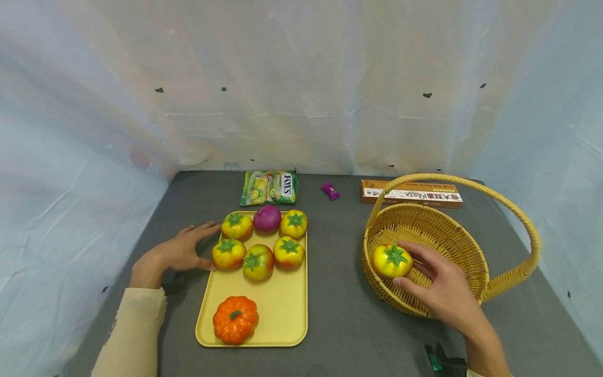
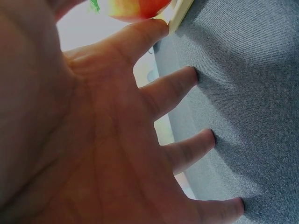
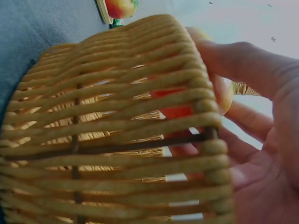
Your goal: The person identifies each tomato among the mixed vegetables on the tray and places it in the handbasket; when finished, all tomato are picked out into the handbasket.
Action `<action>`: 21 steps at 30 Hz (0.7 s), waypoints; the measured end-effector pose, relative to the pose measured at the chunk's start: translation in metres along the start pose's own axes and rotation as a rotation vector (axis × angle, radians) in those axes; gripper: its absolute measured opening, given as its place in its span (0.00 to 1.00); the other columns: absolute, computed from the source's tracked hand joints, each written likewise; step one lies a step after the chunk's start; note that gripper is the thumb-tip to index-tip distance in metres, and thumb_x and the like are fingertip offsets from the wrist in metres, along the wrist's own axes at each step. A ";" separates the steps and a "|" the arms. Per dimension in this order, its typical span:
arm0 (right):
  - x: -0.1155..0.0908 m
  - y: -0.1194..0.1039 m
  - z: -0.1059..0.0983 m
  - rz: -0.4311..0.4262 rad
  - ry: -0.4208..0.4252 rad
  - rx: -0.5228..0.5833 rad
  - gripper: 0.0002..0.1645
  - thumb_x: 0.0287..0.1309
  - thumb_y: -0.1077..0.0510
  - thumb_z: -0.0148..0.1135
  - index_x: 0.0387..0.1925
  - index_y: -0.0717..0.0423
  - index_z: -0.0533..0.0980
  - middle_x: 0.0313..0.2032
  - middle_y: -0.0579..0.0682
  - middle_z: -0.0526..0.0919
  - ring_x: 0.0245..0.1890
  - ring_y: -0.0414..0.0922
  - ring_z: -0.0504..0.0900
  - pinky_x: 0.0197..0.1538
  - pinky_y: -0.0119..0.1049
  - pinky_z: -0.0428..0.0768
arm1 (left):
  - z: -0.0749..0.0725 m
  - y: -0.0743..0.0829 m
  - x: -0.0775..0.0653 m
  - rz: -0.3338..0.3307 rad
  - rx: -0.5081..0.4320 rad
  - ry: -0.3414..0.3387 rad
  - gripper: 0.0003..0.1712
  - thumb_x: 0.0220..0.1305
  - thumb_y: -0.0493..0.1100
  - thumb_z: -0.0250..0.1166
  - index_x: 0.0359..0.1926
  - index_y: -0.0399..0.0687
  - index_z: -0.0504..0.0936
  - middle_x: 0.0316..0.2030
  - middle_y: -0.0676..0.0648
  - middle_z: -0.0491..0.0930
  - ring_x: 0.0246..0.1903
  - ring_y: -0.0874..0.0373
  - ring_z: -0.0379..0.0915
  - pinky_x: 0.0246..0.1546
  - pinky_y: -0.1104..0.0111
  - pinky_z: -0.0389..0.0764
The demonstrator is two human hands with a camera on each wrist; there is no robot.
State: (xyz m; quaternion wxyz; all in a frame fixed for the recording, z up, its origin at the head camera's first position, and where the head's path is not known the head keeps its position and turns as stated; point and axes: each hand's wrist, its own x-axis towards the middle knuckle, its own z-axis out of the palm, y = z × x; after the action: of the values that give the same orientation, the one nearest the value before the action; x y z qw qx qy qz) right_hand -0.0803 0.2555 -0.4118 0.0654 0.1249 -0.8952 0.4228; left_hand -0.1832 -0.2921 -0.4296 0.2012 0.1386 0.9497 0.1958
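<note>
Inside the left part of the wicker basket, my right hand holds a yellow-red tomato between thumb and fingers. The right wrist view shows the basket's woven side hiding part of that tomato. My left hand is spread beside the yellow tray, its fingertips on the dark cloth and one finger at the tray's rim. On the tray lie several similar tomatoes, a purple onion at the far edge and an orange pumpkin near the front.
A green Fox's candy bag lies behind the tray. To its right is a small purple wrapped candy. A pasta box lies behind the basket, whose tall handle arches over its right side. Pale sheets hang around the table.
</note>
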 end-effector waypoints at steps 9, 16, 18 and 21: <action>0.011 0.009 0.004 0.049 -0.062 -0.034 0.42 0.51 0.49 0.79 0.67 0.47 0.72 0.64 0.51 0.77 0.59 0.51 0.81 0.55 0.34 0.82 | 0.001 -0.003 0.000 0.001 -0.001 0.000 0.60 0.49 0.60 0.78 0.78 0.55 0.58 0.78 0.36 0.48 0.73 0.22 0.38 0.60 0.23 0.51; 0.008 0.010 -0.001 0.117 -0.111 -0.131 0.45 0.52 0.42 0.76 0.69 0.47 0.71 0.63 0.56 0.78 0.58 0.57 0.82 0.56 0.48 0.81 | 0.002 -0.003 0.001 0.005 0.002 0.002 0.60 0.48 0.61 0.78 0.78 0.55 0.58 0.78 0.35 0.48 0.73 0.22 0.38 0.60 0.23 0.51; 0.006 0.006 -0.005 0.107 -0.083 -0.166 0.43 0.52 0.40 0.76 0.69 0.42 0.71 0.63 0.53 0.79 0.59 0.55 0.82 0.57 0.41 0.82 | 0.002 -0.003 0.001 0.006 0.003 0.002 0.60 0.48 0.61 0.78 0.78 0.55 0.58 0.78 0.36 0.48 0.73 0.22 0.38 0.60 0.23 0.51; 0.005 -0.003 -0.010 0.059 -0.043 -0.145 0.41 0.53 0.42 0.76 0.68 0.33 0.71 0.63 0.44 0.80 0.60 0.49 0.81 0.57 0.26 0.79 | 0.002 -0.004 0.001 0.005 0.003 0.005 0.60 0.48 0.61 0.78 0.78 0.55 0.58 0.78 0.36 0.48 0.72 0.22 0.38 0.60 0.23 0.51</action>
State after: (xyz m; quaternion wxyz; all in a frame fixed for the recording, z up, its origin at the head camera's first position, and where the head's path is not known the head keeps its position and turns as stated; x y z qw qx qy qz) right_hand -0.0845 0.2601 -0.4022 0.0426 0.1027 -0.9280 0.3557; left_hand -0.1842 -0.2945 -0.4334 0.1983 0.1406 0.9501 0.1953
